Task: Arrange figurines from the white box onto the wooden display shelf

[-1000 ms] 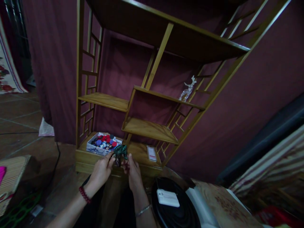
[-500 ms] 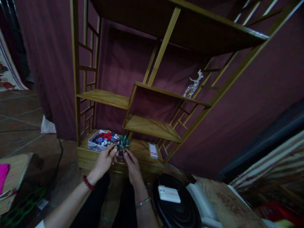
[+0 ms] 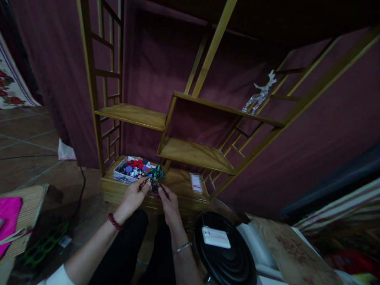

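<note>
Both of my hands are together in front of the low shelf, pinching a small dark brown, patterned bunch of cloth (image 3: 154, 187). My left hand (image 3: 134, 196) grips its left side with thumb and fingers. On the other side, my right hand (image 3: 170, 206) holds it between thumb and fingertips. Just beyond the fingers is a shiny green bunched cloth (image 3: 157, 172); whether it joins the brown piece I cannot tell. Close behind stands an open box (image 3: 122, 177) full of small red, purple, black and white pieces, its right end partly covered.
A wooden display shelf (image 3: 197, 156) fills the front, with a clear deer figurine (image 3: 261, 95) on it. At bottom right, a black round stool (image 3: 234, 263) bears a white phone-like object (image 3: 216, 237). A woven-topped table (image 3: 34, 206) with pink cloth (image 3: 10, 213) is on the left.
The camera view has shifted and come slightly closer to the shelf. My hands keep hold of the brown cloth, and the fingers have moved slightly around it.
</note>
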Demonstrator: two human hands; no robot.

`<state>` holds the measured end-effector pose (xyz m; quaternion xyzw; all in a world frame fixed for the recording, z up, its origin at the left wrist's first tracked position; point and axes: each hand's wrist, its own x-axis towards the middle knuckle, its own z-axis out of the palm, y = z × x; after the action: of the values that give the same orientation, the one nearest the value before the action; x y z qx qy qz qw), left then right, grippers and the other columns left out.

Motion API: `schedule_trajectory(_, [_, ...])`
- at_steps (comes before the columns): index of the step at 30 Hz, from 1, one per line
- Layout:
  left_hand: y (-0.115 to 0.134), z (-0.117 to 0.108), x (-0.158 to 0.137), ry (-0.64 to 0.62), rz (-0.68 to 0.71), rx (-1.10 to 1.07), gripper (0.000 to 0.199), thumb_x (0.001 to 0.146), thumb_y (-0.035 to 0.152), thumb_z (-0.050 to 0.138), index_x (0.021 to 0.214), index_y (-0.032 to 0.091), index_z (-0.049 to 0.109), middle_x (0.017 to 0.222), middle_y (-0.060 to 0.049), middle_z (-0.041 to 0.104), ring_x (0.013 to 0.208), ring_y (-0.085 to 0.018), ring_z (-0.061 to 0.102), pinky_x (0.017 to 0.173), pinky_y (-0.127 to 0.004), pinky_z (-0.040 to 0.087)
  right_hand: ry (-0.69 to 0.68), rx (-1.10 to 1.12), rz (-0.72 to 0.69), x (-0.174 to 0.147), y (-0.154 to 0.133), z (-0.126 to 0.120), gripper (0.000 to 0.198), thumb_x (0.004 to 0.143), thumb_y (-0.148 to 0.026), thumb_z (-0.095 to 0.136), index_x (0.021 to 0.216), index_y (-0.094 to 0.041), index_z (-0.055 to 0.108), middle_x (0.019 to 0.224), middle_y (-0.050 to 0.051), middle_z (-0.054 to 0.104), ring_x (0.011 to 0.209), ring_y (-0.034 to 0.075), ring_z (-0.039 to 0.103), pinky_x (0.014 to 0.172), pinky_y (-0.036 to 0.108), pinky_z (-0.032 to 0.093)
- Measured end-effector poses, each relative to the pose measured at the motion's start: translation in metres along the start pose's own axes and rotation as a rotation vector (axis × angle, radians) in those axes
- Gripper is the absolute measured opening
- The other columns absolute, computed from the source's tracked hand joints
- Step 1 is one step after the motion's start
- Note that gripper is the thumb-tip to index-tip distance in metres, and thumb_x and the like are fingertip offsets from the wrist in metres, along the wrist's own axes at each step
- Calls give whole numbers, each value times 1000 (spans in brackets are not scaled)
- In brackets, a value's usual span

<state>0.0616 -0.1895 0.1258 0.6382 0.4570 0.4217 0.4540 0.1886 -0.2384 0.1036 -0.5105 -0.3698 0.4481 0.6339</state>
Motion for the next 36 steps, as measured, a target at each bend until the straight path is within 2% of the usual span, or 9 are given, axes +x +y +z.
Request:
schedule_trajectory(2, [-2, 0, 2, 41, 18, 32, 42, 71, 42, 53, 102, 14, 61, 92, -7, 64, 81, -18, 56, 72, -30, 44, 14, -13, 5, 1, 1, 0, 41, 68, -43, 61, 100, -18, 64, 91, 4, 67, 68, 16, 62, 65, 28, 49])
schedule_trajectory(4, [-3, 1, 4, 40, 32, 30, 42, 71, 42, 53, 102, 14, 61, 94, -8, 63, 82, -19, 56, 72, -30, 44, 23, -20, 10, 2, 0, -2, 40, 69, -43, 61, 100, -18, 65, 92, 4, 67, 67, 15, 62, 64, 28, 50])
schedule_trajectory(8, [-3, 7, 8, 12, 49, -15, 42, 72, 40, 51, 103, 13, 59, 75, -3, 61, 63, -14, 54, 59, -26, 43, 62, -53, 14, 3, -6, -6, 41, 68, -43, 61, 99, -17, 65, 89, 5, 67, 66, 16, 62, 61, 27, 51])
schedule_trajectory(11, [-1, 12, 10, 28, 76, 6, 36, 73, 39, 51, 99, 16, 58, 66, 1, 57, 57, -12, 51, 54, -23, 40, 75, -73, 12, 4, -11, -10, 43, 68, -44, 60, 100, -16, 65, 89, 5, 67, 65, 16, 62, 59, 27, 51])
schedule_trajectory(17, [9, 16, 12, -14, 106, 75, 31, 75, 38, 48, 97, 18, 56, 60, 4, 53, 53, -11, 50, 51, -21, 37, 130, -144, -7, 5, -13, -19, 42, 69, -45, 58, 99, -16, 65, 87, 6, 68, 65, 18, 62, 57, 29, 52])
schedule_trajectory(24, [25, 22, 13, -39, 90, 38, 38, 76, 39, 45, 103, 16, 57, 58, 3, 55, 46, -11, 49, 49, -23, 41, 160, -258, -118, 9, -12, -29, 38, 73, -44, 54, 94, -16, 67, 76, 3, 67, 61, 16, 60, 58, 27, 51])
schedule_trajectory(31, [36, 29, 18, -45, 208, 220, 40, 78, 40, 44, 107, 16, 56, 77, -4, 61, 67, -15, 57, 66, -28, 46, 188, -318, -147, 13, -18, -37, 37, 74, -43, 52, 94, -16, 67, 75, 3, 67, 62, 15, 60, 58, 25, 50])
schedule_trajectory(36, [43, 34, 19, -65, 238, 209, 38, 77, 37, 45, 108, 17, 55, 86, -5, 63, 76, -16, 58, 71, -29, 46, 201, -322, -140, 12, -27, -39, 37, 74, -45, 51, 89, -15, 67, 69, 3, 66, 60, 15, 59, 56, 24, 49])
